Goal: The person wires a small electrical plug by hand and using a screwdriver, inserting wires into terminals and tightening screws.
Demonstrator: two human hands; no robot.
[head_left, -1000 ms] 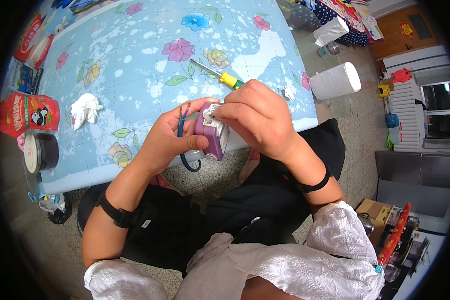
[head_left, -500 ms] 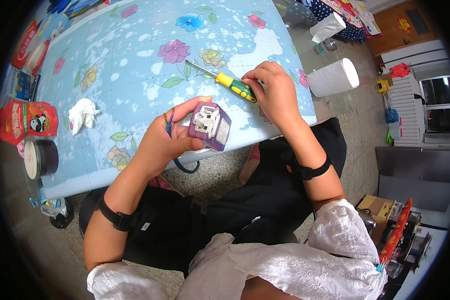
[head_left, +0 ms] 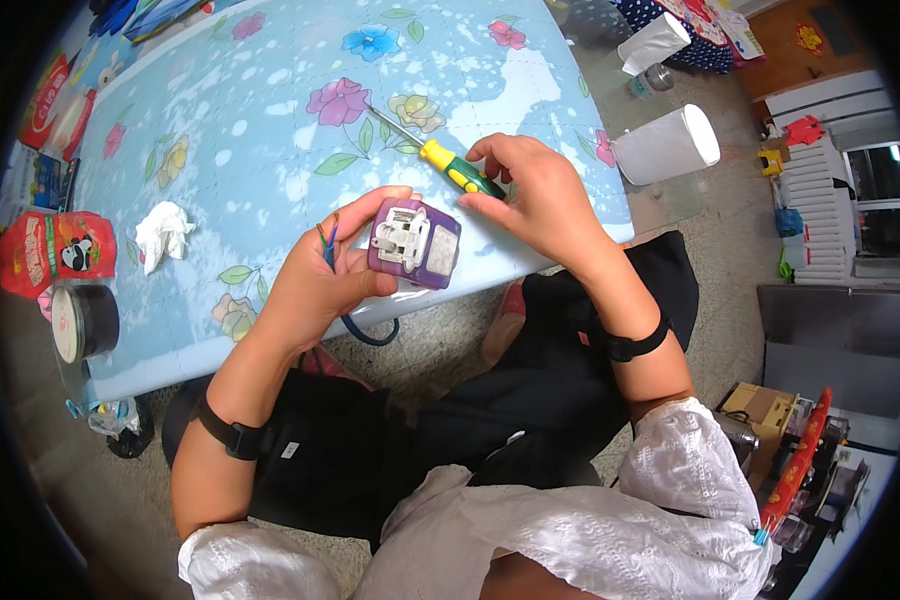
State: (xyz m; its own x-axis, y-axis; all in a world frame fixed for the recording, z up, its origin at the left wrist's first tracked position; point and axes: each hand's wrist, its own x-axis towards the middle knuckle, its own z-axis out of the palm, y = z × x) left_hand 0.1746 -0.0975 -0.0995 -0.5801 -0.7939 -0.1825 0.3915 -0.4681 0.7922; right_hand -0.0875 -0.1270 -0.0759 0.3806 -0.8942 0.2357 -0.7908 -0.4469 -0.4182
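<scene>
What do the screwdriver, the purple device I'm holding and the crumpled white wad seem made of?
Screwdriver shaft: probably bare steel, going by its grey metallic shine.
Handle: likely plastic, from its smooth, bright yellow-and-green surface.
Purple device: likely hard moulded plastic, given rounded corners and slight sheen.
Crumpled white wad: matte, likely tissue, possibly cloth, given its soft folds.

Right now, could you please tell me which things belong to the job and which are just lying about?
Apparently in use:
purple boxy device with white fittings, in the left grip
yellow-and-green-handled metal screwdriver, at the right grip
dark looped cable

Apparently lying about:
crumpled white tissue
red printed pouch
dark round tub
large white paper roll
</scene>
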